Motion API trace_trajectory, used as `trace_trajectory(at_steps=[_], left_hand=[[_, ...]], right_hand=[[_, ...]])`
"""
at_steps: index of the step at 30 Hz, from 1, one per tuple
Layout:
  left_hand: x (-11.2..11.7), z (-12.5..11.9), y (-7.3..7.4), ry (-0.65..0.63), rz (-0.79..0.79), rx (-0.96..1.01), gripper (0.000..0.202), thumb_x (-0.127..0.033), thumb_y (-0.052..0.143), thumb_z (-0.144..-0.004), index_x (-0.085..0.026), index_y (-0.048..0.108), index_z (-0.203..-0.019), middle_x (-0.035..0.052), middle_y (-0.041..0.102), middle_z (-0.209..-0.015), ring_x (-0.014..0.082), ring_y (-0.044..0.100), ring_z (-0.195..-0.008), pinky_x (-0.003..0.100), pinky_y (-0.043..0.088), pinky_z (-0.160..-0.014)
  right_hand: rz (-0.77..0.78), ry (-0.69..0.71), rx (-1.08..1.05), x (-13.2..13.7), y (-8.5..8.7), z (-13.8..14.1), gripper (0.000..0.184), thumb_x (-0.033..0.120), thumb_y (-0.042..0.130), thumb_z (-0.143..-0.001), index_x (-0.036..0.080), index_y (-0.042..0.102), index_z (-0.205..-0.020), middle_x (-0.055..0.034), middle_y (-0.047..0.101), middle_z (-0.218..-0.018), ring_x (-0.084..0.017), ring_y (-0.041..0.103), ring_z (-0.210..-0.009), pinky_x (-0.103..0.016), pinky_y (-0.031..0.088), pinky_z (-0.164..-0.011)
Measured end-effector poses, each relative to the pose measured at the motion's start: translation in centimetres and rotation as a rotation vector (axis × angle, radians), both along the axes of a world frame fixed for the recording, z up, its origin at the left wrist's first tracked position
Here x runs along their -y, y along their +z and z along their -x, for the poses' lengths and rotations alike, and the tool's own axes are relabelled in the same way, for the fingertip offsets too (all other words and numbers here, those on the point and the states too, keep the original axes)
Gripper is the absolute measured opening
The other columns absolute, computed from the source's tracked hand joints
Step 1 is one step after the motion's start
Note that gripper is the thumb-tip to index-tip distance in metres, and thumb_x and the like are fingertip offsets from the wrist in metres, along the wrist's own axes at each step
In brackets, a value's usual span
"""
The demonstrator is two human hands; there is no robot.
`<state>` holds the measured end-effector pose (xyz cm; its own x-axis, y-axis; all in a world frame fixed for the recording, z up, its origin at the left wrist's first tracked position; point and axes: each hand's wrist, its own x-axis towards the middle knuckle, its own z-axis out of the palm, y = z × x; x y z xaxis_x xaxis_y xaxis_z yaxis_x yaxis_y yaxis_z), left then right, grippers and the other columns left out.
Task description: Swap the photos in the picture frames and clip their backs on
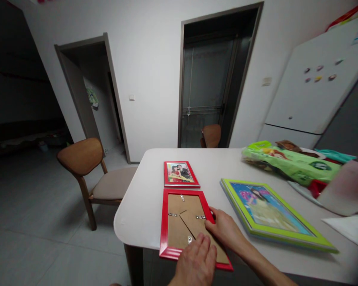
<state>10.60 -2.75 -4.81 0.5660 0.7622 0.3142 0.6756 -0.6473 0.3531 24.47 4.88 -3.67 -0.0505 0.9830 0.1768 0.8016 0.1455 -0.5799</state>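
A red picture frame (164, 226) lies face down at the table's near edge, its brown backing board and metal clips showing. A slanted support slit runs across the board. My left hand (197, 258) lies on the lower part of the backing, fingers stretched out. My right hand (222, 227) grips the frame's right edge, its thumb on top and other fingers partly hidden. Just beyond is a smaller red picture frame (180, 174), face up with a photo of two people. To the right, a lime-green picture frame (274, 214) tops a stack.
The white table (137, 214) has rounded corners. On its right are a green plastic package (298, 161), a pinkish container (346, 186) and white paper (349, 228). A wooden chair (86, 163) stands left, another chair (211, 136) behind. A refrigerator (313, 95) stands back right.
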Motion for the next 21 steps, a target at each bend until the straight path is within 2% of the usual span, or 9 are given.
trace_trajectory(at_steps=[3,5,8,10,12,15,19,21], left_hand=[[-0.2,0.6,0.5,-0.033,0.055,0.069,0.042,-0.008,0.051,-0.07,-0.016,0.05,-0.111,0.0147,0.05,-0.115,0.0279,0.042,-0.11,0.041,0.04,-0.087],[-0.4,1.8,1.0,-0.032,0.108,0.122,0.048,-0.015,0.059,-0.064,-0.017,0.049,-0.112,0.0151,0.05,-0.115,0.029,0.044,-0.108,0.042,0.038,-0.089],[-0.9,4.5,1.7,0.086,0.165,0.159,0.059,-0.03,0.068,-0.057,-0.016,0.049,-0.111,0.0178,0.047,-0.119,0.032,0.042,-0.11,0.049,0.029,-0.094],[-1.2,6.2,1.9,0.136,0.181,0.139,0.062,-0.037,0.071,-0.052,-0.014,0.051,-0.106,0.0197,0.045,-0.12,0.0333,0.039,-0.111,0.052,0.024,-0.095],[-1.4,7.3,1.9,0.12,0.194,0.109,0.058,-0.038,0.073,-0.049,-0.014,0.054,-0.099,0.0195,0.046,-0.119,0.0319,0.04,-0.111,0.051,0.022,-0.096],[-1.4,7.8,1.8,0.086,0.201,0.084,0.046,-0.035,0.072,-0.052,-0.015,0.056,-0.09,0.0178,0.046,-0.12,0.0288,0.041,-0.111,0.049,0.021,-0.097],[-1.5,7.7,1.1,0.09,0.196,0.083,0.044,-0.037,0.073,-0.05,-0.017,0.055,-0.085,0.0155,0.047,-0.12,0.0275,0.04,-0.112,0.049,0.022,-0.097],[-1.6,7.7,0.6,0.099,0.188,0.084,0.046,-0.039,0.073,-0.05,-0.017,0.054,-0.084,0.0132,0.047,-0.12,0.0259,0.04,-0.113,0.047,0.021,-0.098]], right_hand=[[-0.007,-0.03,0.12,0.0,-0.3,0.0,0.03,0.017,0.043,-0.061,0.014,0.058,-0.088,-0.009,0.061,-0.079,-0.018,0.056,-0.072,-0.025,0.04,-0.067],[-0.038,-0.017,0.148,-0.1,-0.3,-0.1,0.036,0.016,0.044,-0.062,0.013,0.056,-0.096,-0.0113,0.057,-0.092,-0.019,0.054,-0.083,-0.026,0.039,-0.074],[-0.076,0.076,0.175,-0.4,-0.1,-0.1,0.035,0.016,0.044,-0.062,0.015,0.059,-0.094,-0.0115,0.046,-0.112,-0.02,0.046,-0.101,-0.028,0.034,-0.086],[-0.053,0.119,0.203,-0.7,0.1,0.1,0.028,0.018,0.043,-0.065,0.017,0.063,-0.085,-0.0105,0.048,-0.109,-0.021,0.046,-0.099,-0.029,0.034,-0.086],[-0.032,0.129,0.229,-1.0,0.2,0.3,0.025,0.02,0.042,-0.069,0.018,0.064,-0.079,-0.0092,0.052,-0.098,-0.019,0.05,-0.09,-0.028,0.037,-0.08],[-0.049,0.106,0.26,-1.3,0.3,0.6,0.025,0.021,0.04,-0.072,0.019,0.064,-0.08,-0.0074,0.053,-0.087,-0.017,0.051,-0.08,-0.026,0.04,-0.072],[-0.126,0.096,0.271,-0.5,0.7,0.7,0.028,0.025,0.042,-0.074,0.019,0.062,-0.091,-0.0101,0.055,-0.094,-0.02,0.049,-0.087,-0.032,0.038,-0.075],[-0.16,0.206,0.241,0.5,1.3,1.0,0.027,0.026,0.045,-0.073,0.02,0.062,-0.093,-0.0106,0.053,-0.104,-0.023,0.045,-0.095,-0.036,0.036,-0.08]])
